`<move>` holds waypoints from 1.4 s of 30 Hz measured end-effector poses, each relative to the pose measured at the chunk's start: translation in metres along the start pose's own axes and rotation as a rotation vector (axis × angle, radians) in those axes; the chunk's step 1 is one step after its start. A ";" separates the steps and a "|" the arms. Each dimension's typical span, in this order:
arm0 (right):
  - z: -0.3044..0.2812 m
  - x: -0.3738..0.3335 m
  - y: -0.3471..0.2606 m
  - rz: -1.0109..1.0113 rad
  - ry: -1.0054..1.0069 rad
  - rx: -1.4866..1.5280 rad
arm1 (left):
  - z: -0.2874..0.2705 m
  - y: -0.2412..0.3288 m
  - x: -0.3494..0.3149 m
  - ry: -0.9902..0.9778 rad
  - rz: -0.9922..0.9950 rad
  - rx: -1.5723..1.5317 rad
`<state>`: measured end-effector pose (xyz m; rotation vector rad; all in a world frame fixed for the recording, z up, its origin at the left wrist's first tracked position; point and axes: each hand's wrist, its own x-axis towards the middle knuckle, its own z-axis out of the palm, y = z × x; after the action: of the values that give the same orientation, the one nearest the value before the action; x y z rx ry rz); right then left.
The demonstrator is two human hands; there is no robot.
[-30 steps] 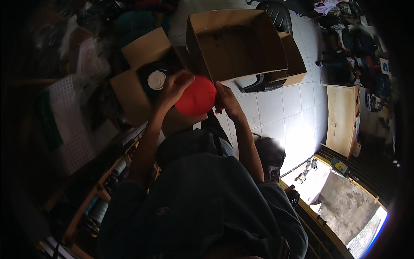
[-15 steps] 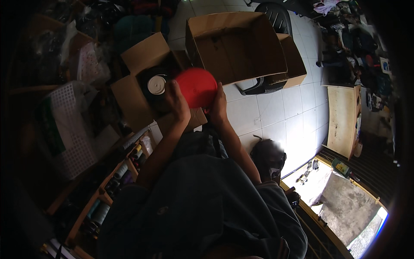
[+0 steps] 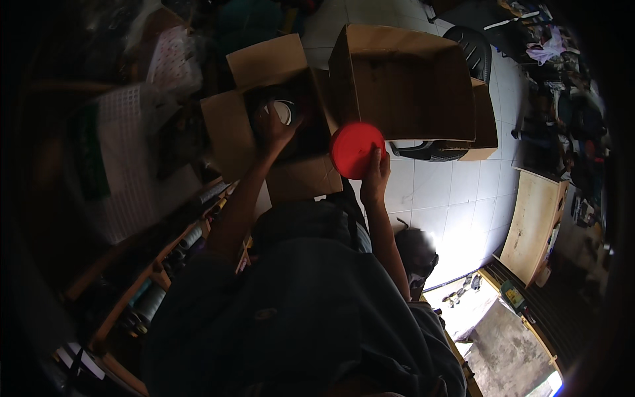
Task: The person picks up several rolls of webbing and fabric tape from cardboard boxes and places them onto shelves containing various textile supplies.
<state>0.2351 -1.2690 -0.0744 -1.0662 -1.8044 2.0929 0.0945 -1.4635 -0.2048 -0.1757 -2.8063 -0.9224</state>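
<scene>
My right hand grips a round red plastic lid or disc by its right edge, with the thumb lying on its face. The disc is beside the right edge of an open cardboard box. My left hand reaches into that box, its fingers and thumb around a pale, round roll that looks like coiled band. Some of those fingers are in shadow. What lies deeper in the box is too dark to make out.
A larger open cardboard box stands on a black chair to the right. At the left are a white perforated basket and a wooden rack of thread spools. A dark bag sits on the tiled floor.
My left hand has let go of the red disc and moved to the pale roll in the box. My right hand now holds the disc alone. The view has shifted.
</scene>
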 end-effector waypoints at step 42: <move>0.007 0.013 0.025 0.231 -0.369 0.150 | -0.059 0.075 -0.027 -0.790 -0.249 -0.961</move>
<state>0.2293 -1.2734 -0.1024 -0.9367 -1.6985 2.6653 0.1415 -1.4405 -0.1203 -0.3804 -2.6943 -2.6969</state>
